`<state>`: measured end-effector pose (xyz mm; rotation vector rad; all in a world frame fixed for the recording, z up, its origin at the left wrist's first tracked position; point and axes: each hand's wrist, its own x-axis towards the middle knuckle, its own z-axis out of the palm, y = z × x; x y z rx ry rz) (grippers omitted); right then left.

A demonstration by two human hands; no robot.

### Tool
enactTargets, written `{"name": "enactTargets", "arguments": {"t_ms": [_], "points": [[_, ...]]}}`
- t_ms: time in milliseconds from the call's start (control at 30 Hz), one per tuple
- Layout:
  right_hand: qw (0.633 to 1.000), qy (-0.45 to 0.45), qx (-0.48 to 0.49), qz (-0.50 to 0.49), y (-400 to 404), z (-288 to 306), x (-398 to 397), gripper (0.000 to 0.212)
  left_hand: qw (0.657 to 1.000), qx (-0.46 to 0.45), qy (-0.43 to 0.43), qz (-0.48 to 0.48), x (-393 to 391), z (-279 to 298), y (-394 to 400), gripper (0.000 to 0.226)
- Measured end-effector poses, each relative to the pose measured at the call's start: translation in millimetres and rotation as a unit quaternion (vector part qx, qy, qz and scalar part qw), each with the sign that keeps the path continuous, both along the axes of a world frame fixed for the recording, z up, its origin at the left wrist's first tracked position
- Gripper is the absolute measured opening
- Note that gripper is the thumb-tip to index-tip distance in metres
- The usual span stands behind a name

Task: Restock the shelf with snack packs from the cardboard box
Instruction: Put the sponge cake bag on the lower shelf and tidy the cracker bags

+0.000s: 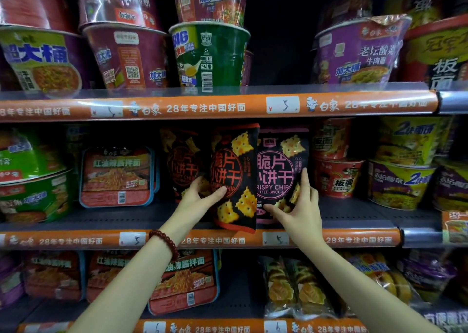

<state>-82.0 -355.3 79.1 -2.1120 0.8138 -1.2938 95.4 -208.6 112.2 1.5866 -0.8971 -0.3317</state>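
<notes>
shelf unit [354, 221] fills the view, three tiers visible, each front edge carrying an orange strip [202, 108] with white chinese lettering and small price tags.

top tier: large instant noodle tubs, some stacked two high. green tub [210, 53] near centre, purple tub [359, 51] to its right, maroon tub [126, 56] to its left.

middle tier: green tubs far left, a flat red noodle tray [116, 176] with blue rim beside them, red and yellow-purple tubs on the right. between these, three upright black snack packs side by side at mid-shelf. orange-print pack [234, 178] stands foremost, its bottom edge at the shelf lip, overlapping the pink-print pack [279, 170] to its right and a darker pack [183, 160] set further back on its left.

bottom tier: more red trays on the left, clear bags of round yellow pastries [293, 287] on the right.

left hand [197, 201] reaches in from below, thumb across the front of the orange-print pack, fingers behind its left edge, clamped on it. red bead bracelet [166, 242] on that wrist.

right hand [298, 211] rests on the lower right of the pink-print pack, fingers apart and spread flat, index finger pointing up along its right side, thumb stretched left toward the orange-print pack.
</notes>
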Motion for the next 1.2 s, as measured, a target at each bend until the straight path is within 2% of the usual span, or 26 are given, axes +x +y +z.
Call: {"name": "enactTargets", "arguments": {"t_ms": [100, 167, 300, 433, 533, 667, 767, 800, 933, 1067, 1100, 1200], "points": [[1.0, -0.005, 0.001, 0.003, 1, 1, -1, 0.119, 1.0, 0.013, 0.011, -0.021, 4, 3, 0, 0.111], [1.0, -0.008, 0.004, 0.008, 1, 1, -1, 0.118, 0.999, 0.014, 0.027, -0.031, 7, 4, -1, 0.119], [1.0, -0.008, 0.007, 0.014, 2, 2, -2, 0.119, 0.998, 0.007, 0.044, -0.042, 9, 2, -5, 0.096], [0.999, -0.018, 0.021, 0.028, -2, 5, -3, 0.119, 0.997, 0.01, 0.046, -0.062, 10, 3, -3, 0.107], [0.999, -0.023, 0.025, 0.032, -4, 6, -6, 0.12, 0.996, 0.01, 0.052, -0.07, 12, 2, -5, 0.088], [0.999, -0.023, 0.024, 0.031, -6, 7, -12, 0.119, 0.997, 0.01, 0.05, -0.06, 12, 1, -5, 0.087], [0.999, -0.023, 0.027, 0.034, -8, 7, -14, 0.118, 0.994, 0.021, 0.072, -0.078, 13, 2, -4, 0.06], [0.999, -0.023, 0.027, 0.034, -8, 7, -14, 0.118, 0.993, 0.017, 0.089, -0.081, 15, 1, -4, 0.057], [0.999, -0.024, 0.025, 0.033, -7, 7, -14, 0.118, 0.986, -0.004, 0.139, -0.093, 20, -1, -2, 0.054], [0.999, -0.026, 0.023, 0.032, -8, 6, -13, 0.117, 0.98, -0.027, 0.159, -0.116, 24, 1, 1, 0.099], [0.999, -0.026, 0.023, 0.032, -8, 6, -13, 0.117, 0.978, -0.03, 0.164, -0.123, 24, 2, 1, 0.097], [0.999, -0.024, 0.023, 0.033, -7, 7, -13, 0.117, 0.977, -0.049, 0.162, -0.129, 26, 2, 0, 0.066]]}}
